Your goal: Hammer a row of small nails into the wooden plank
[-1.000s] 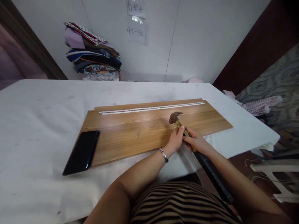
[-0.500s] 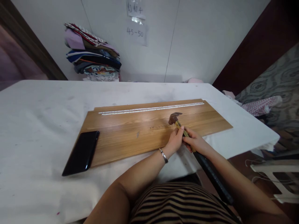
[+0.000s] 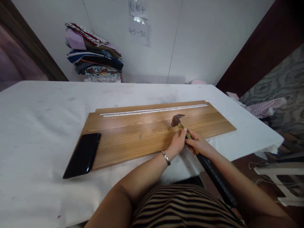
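Note:
A long wooden board (image 3: 133, 136) lies on the white table (image 3: 42, 107). My right hand (image 3: 199, 144) is closed round the yellow neck of a claw hammer (image 3: 177, 120), whose rusty head rests on the board beside a row of small nail marks. My left hand (image 3: 178, 142) is closed against the hammer's neck just below the head; I cannot make out whether it pinches a nail. The hammer's black grip runs back under my right forearm. A small metal piece (image 3: 140, 136) lies loose on the board.
A black phone (image 3: 83, 154) lies across the board's near left corner. Two pale strips (image 3: 152, 110) run along the board's far edge. Folded fabrics (image 3: 95, 53) are stacked against the wall. A white plastic stool (image 3: 280, 180) stands at the right.

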### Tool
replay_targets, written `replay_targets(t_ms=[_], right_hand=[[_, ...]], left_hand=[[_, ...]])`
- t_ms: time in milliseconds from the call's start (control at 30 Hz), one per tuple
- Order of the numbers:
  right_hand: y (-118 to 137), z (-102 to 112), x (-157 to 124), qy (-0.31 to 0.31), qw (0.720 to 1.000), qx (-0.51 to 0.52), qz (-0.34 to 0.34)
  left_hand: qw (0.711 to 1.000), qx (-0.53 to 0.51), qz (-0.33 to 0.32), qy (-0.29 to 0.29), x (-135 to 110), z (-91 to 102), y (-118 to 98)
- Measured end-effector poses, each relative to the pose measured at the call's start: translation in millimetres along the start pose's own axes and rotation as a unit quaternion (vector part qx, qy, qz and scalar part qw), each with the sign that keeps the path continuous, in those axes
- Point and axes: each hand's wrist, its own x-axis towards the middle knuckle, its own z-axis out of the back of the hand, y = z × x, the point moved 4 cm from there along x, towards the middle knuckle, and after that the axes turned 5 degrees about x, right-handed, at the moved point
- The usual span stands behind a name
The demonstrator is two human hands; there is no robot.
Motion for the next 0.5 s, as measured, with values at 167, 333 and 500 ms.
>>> replay_targets(t_ms=[167,333,500], right_hand=[[0.6,0.7,-1.5,-0.007,1.000,0.004,0.007],[1.0,0.4,0.9,0.008,1.000,-0.001,0.015],[1.0,0.2,0.8,0.007,1.000,-0.002,0.008]], left_hand=[[1.000,0.007,-0.011,-0.004,-1.8,0.9,-3.0],[1.000,-0.003,-0.009,-0.007,-0.3,1.4,-3.1],[1.000,-0.003,0.004,-0.002,0.8,0.2,0.3]])
